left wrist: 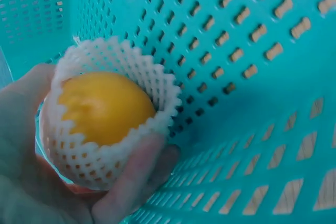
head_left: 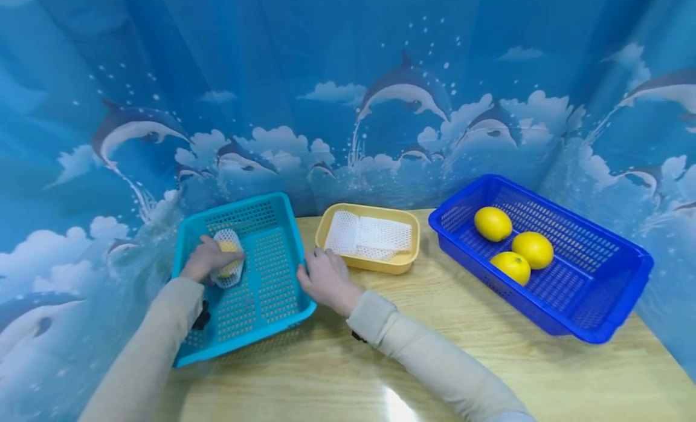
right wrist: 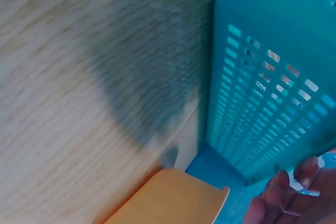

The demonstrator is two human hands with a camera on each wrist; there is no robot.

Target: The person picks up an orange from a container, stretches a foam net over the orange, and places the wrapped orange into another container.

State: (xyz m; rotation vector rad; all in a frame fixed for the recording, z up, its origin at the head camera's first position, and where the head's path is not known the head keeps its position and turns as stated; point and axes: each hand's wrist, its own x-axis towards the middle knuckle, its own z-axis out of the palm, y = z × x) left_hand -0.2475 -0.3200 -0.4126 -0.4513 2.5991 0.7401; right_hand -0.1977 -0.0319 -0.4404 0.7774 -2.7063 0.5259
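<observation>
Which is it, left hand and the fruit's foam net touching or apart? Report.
Touching. The left wrist view shows the left hand curled round the foam net, fingers on it.

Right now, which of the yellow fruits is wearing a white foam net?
The fruit held by the left hand in the turquoise basket; the three fruits in the dark blue basket are bare.

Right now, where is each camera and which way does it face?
Head: on the head, facing forward and down at the table; both sleeves, left fingers and right fingers show.
Left wrist: on that wrist, facing into the teal basket at a fruit in a white net; left fingers show.
Right wrist: on that wrist, facing the teal basket's outside and the yellow tray; right fingers show.
Shared: head and left wrist both see the fruit.
</observation>
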